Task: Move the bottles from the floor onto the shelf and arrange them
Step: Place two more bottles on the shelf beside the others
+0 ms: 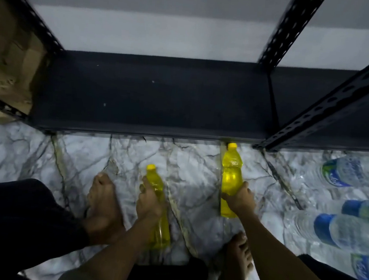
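Observation:
I hold two yellow bottles with yellow caps above the marble floor, caps pointing toward the shelf. My left hand [149, 200] is wrapped around the middle of the left yellow bottle [160, 231]. My right hand [238, 197] grips the right yellow bottle [231, 166], whose cap sits close to the front edge of the dark bottom shelf [151, 96]. The shelf board is bare. Several clear water bottles [349, 230] with blue labels lie on the floor at the right.
Black perforated uprights [329, 101] frame the shelf on the right and left. A cardboard box [7, 57] stands at the left end of the shelf. My bare feet [104, 202] rest on the marble floor [190, 167]; a dark stool edge is below me.

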Motion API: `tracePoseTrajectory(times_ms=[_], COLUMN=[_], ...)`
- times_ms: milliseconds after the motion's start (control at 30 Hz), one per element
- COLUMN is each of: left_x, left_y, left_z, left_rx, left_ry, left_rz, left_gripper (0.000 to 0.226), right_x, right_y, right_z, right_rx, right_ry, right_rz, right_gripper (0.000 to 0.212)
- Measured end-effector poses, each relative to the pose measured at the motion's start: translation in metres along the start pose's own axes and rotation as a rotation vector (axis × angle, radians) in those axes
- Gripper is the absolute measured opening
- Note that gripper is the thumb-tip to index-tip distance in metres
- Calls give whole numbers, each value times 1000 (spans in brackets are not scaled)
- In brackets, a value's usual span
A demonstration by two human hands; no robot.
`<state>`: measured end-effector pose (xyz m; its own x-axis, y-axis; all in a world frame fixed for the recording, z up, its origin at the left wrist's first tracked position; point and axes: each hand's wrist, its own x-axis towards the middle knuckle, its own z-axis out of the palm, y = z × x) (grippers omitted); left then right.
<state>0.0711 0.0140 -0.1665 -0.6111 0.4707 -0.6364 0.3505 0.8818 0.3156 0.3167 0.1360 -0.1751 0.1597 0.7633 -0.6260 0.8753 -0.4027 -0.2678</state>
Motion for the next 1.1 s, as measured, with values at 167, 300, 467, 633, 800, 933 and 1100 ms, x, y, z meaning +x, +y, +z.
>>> tracePoseTrajectory(times_ms=[167,300,467,633,800,933,1100], left_x=[10,20,29,15,16,19,0], left_y=[17,7,-14,-14,-17,-15,0], left_z=[4,16,21,11,21,11,-9], left_rx=[-109,-237,-480,-542,-510,-645,-722], left_ry=[-140,-238,-257,-348,-286,-352,-286], left_rz=[102,131,28,51,87,7,32], left_gripper=[89,70,73,26,38,30,48], right_x=[-33,-51,-67,-72,-77,-78,-94], right_y=[3,-1,-3,-25,-38,-30,-50], right_z=[26,48,71,78,108,90,56], right_rx=[156,291,446,586,587,846,1026], right_ry=[-125,-257,-327,-490,-265,-351,-355], right_rz=[-11,-41,-44,-26,8,59,-11], right_gripper=[80,62,30,50,70,48,38])
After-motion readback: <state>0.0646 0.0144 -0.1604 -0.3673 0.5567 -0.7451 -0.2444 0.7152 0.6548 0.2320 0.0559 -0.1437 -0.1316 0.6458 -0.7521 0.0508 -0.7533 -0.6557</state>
